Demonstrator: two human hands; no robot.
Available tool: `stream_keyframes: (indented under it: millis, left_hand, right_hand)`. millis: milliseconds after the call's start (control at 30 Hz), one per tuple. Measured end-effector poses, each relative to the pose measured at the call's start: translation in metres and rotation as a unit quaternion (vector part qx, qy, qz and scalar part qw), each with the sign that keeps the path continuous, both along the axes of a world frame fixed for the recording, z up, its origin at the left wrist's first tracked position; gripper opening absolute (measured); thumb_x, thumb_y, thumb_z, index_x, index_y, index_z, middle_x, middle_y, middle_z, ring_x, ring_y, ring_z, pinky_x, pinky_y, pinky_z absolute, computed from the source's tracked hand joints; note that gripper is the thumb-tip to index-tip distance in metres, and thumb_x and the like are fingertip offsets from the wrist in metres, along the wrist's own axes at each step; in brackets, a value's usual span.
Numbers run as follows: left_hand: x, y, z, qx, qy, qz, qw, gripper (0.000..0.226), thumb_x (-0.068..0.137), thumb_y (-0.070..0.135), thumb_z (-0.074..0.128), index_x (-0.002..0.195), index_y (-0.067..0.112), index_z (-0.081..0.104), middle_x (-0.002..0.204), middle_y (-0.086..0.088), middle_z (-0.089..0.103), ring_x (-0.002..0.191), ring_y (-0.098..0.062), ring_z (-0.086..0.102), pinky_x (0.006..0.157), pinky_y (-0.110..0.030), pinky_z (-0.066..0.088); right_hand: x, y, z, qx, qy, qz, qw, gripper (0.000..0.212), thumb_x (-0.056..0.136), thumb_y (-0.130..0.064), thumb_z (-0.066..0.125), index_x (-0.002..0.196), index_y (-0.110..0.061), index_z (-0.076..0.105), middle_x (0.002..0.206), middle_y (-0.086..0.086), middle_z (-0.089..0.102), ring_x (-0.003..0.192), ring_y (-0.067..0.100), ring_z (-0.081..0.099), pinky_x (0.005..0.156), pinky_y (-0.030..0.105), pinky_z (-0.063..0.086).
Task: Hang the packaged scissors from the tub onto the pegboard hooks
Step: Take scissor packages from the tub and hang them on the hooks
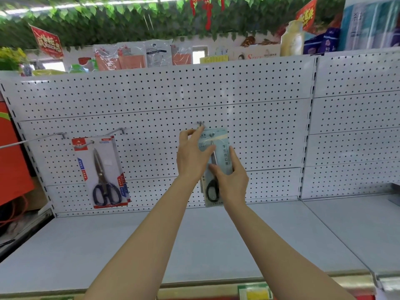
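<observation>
White pegboard — both hands hold pale scissors pack, seemingly hooked.

A: Item, centre?
B: Pale scissors pack, upright at the pegboard, its top just under a hook. Left hand pinches its upper edge; right hand grips lower down.
A: Left?
B: Red pack hanging; two bare hooks. Shelf below.

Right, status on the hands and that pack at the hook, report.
Left hand pinching top of pale blue scissors pack, right hand gripping its middle. Pack hole at the metal pegboard hook, not clearly seated. Red-carded scissors hang well left, nothing blocking.
</observation>
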State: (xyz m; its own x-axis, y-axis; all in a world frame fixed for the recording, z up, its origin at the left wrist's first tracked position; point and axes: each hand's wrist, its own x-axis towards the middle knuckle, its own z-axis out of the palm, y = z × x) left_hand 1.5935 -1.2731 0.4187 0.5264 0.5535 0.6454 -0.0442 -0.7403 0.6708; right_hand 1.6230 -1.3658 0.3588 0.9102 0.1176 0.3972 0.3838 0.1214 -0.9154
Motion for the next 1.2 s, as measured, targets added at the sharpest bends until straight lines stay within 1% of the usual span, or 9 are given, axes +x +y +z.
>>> stream_keyframes:
  millis: [167,267,367,500,633,700,833,1067,1200]
  left_hand:
    - [0.007,0.011,-0.005,0.031,0.021,0.007,0.999,0.065,0.082,0.031,0.072,0.142,0.033,0.047,0.127,0.01,0.038,0.099,-0.009,0.051,0.08,-0.03,0.05]
    - [0.009,0.015,-0.008,0.035,0.024,0.004,0.999,0.067,0.082,0.031,0.072,0.143,0.036,0.044,0.126,0.011,0.038,0.099,-0.01,0.053,0.077,-0.031,0.05]
    - [0.008,0.017,-0.009,0.035,0.026,-0.012,0.999,0.069,0.083,0.031,0.072,0.144,0.041,0.041,0.128,0.011,0.038,0.1,-0.013,0.054,0.079,-0.036,0.053]
    - [0.003,0.022,-0.009,0.036,0.023,-0.045,0.998,0.072,0.085,0.03,0.071,0.146,0.042,0.036,0.133,0.006,0.04,0.104,-0.014,0.056,0.086,-0.041,0.054]
    - [-0.008,0.027,-0.011,0.046,0.02,-0.045,0.998,0.079,0.085,0.035,0.072,0.149,0.041,0.026,0.136,0.006,0.04,0.118,-0.016,0.048,0.089,-0.037,0.051]
    - [-0.016,0.027,-0.016,0.07,0.036,-0.035,0.996,0.081,0.084,0.036,0.072,0.151,0.034,0.028,0.141,0.004,0.04,0.128,-0.019,0.038,0.093,-0.032,0.042]
    - [-0.034,0.016,-0.026,0.16,0.064,0.019,0.985,0.081,0.082,0.044,0.071,0.15,0.023,0.033,0.145,-0.002,0.04,0.134,-0.023,0.031,0.111,-0.04,0.031]
    - [-0.056,-0.056,-0.035,0.359,-0.021,0.029,0.933,0.065,0.082,0.045,0.066,0.137,0.015,0.048,0.135,-0.007,0.05,0.122,-0.03,0.045,0.1,-0.04,0.033]
    - [-0.05,-0.111,-0.056,0.378,0.006,-0.024,0.925,0.065,0.086,0.044,0.063,0.14,0.013,0.047,0.137,-0.009,0.05,0.126,-0.032,0.044,0.104,-0.044,0.034]
  right_hand:
    - [0.012,0.01,-0.007,-0.051,-0.022,-0.022,0.998,0.066,0.084,-0.028,0.071,0.142,-0.039,0.041,0.102,0.002,0.052,0.085,0.009,0.058,0.078,0.032,0.052]
    - [0.02,0.012,-0.012,-0.071,-0.028,-0.02,0.997,0.064,0.084,-0.025,0.069,0.142,-0.037,0.043,0.106,0.0,0.054,0.091,0.013,0.061,0.082,0.039,0.055]
    - [0.024,0.012,-0.015,-0.093,-0.029,-0.012,0.995,0.065,0.082,-0.021,0.068,0.139,-0.04,0.044,0.106,-0.004,0.056,0.093,0.012,0.061,0.075,0.045,0.057]
    - [0.023,-0.002,-0.013,-0.134,-0.053,-0.009,0.989,0.055,0.083,-0.016,0.067,0.134,-0.029,0.052,0.109,0.003,0.063,0.095,0.014,0.059,0.081,0.037,0.054]
    - [0.019,-0.018,-0.013,-0.193,-0.072,-0.041,0.978,0.066,0.087,-0.027,0.068,0.146,-0.02,0.039,0.134,0.001,0.053,0.121,0.015,0.05,0.094,0.031,0.044]
    - [0.016,-0.03,-0.014,-0.238,-0.11,-0.079,0.962,0.068,0.089,-0.036,0.066,0.148,-0.02,0.036,0.141,0.001,0.048,0.13,0.017,0.044,0.101,0.035,0.042]
    - [0.002,-0.069,-0.01,-0.319,-0.214,-0.162,0.909,0.065,0.089,-0.036,0.066,0.145,-0.013,0.041,0.141,0.005,0.049,0.131,0.023,0.042,0.108,0.037,0.031]
    - [-0.014,-0.148,-0.008,-0.362,-0.355,-0.296,0.81,0.06,0.082,-0.034,0.07,0.131,-0.004,0.054,0.128,0.011,0.058,0.118,0.031,0.054,0.099,0.043,0.037]
    - [-0.02,-0.201,-0.019,-0.397,-0.377,-0.319,0.773,0.06,0.082,-0.034,0.067,0.131,-0.004,0.054,0.127,0.012,0.059,0.117,0.032,0.054,0.099,0.044,0.037]
